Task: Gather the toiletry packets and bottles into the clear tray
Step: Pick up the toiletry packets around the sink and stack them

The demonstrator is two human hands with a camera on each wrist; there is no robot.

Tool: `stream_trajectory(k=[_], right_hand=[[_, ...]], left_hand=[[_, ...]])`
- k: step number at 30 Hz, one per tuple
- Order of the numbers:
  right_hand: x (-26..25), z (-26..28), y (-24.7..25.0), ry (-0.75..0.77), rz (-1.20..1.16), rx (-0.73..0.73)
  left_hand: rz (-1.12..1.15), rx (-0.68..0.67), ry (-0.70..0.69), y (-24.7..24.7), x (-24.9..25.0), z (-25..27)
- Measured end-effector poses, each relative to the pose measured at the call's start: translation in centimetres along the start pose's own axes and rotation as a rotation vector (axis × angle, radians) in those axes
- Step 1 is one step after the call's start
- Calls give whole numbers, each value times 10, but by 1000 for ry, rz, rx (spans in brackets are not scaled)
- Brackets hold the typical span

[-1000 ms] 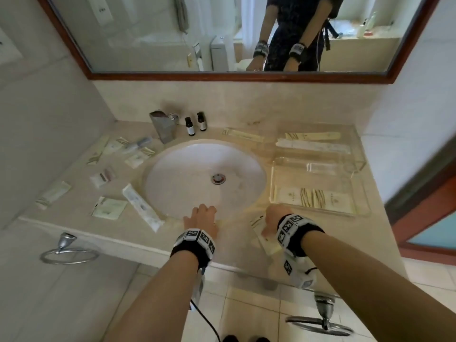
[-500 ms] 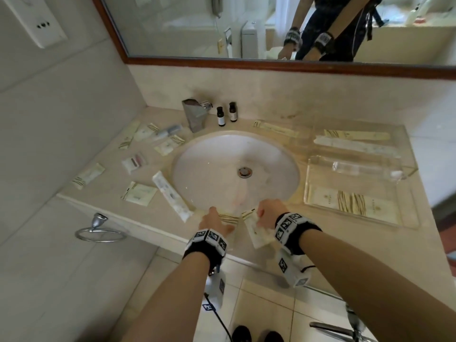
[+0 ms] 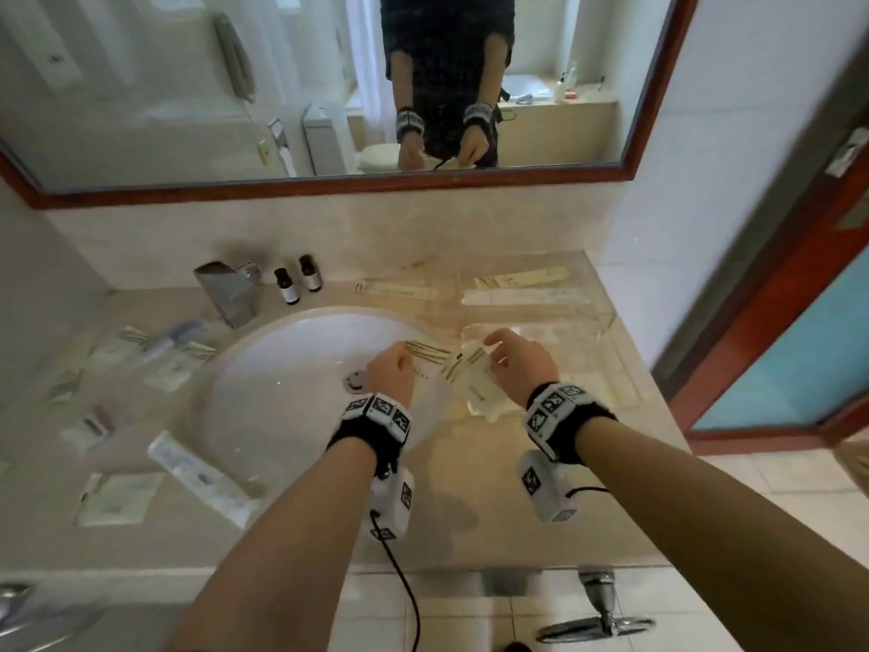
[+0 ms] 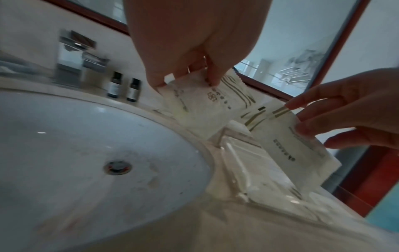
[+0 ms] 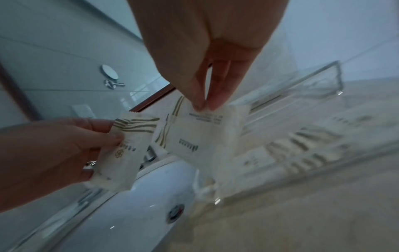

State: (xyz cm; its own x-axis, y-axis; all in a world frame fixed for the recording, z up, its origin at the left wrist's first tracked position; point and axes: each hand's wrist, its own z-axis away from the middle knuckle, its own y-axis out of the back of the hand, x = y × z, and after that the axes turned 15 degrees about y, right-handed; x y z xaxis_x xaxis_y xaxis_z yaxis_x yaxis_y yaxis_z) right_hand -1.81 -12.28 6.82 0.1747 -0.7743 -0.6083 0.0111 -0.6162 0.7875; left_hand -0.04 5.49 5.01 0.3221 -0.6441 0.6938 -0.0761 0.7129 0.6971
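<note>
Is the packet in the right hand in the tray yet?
Out. The right hand pinches the packet by its top edge, hanging in the air near the clear tray's sink-side edge.

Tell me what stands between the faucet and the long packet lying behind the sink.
Two small dark bottles stand side by side on the counter between the faucet and the long packet. The head view shows it.
</note>
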Motion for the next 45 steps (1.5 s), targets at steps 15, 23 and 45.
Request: stream_trajectory(k=[15, 23, 45], right_hand=[[138, -29, 57, -52, 187, -307], [150, -36, 40, -39, 258, -432], [-6, -93, -34, 293, 343, -503]], left_hand=[[-621, -370, -240, -121, 78, -19], [-807, -312, -213, -138, 73, -11], [-510, -174, 19, -2, -14, -13]])
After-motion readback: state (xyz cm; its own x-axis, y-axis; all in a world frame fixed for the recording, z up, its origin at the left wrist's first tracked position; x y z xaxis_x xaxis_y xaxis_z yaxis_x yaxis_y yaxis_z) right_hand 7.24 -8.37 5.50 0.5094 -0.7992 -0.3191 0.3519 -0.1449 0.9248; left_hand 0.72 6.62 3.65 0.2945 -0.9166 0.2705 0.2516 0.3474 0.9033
